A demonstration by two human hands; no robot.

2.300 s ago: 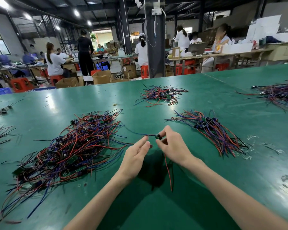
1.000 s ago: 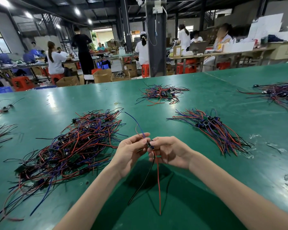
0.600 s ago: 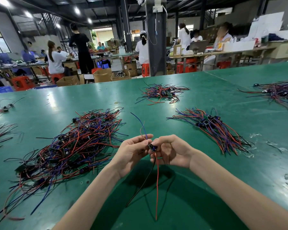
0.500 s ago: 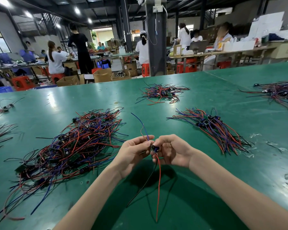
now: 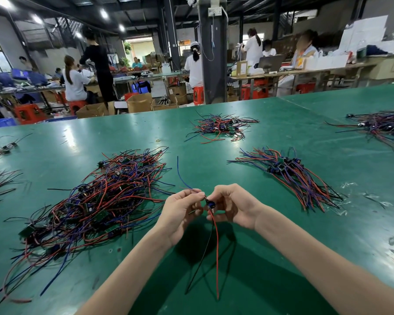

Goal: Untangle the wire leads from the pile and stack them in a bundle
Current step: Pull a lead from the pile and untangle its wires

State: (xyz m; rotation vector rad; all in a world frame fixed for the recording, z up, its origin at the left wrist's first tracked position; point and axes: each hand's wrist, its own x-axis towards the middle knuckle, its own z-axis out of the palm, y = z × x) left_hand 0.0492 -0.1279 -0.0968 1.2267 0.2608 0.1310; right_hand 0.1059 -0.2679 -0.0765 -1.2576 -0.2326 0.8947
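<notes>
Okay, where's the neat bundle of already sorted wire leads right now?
The neat bundle of red, blue and black wire leads lies on the green table, ahead-right of the right hand, across from the big tangled pile on the left.

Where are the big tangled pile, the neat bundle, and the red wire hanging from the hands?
tangled pile (image 5: 96,198), head view, middle of the heap.
neat bundle (image 5: 289,173), head view, dark components at its centre.
red wire (image 5: 216,251), head view, midway along the hanging length.
</notes>
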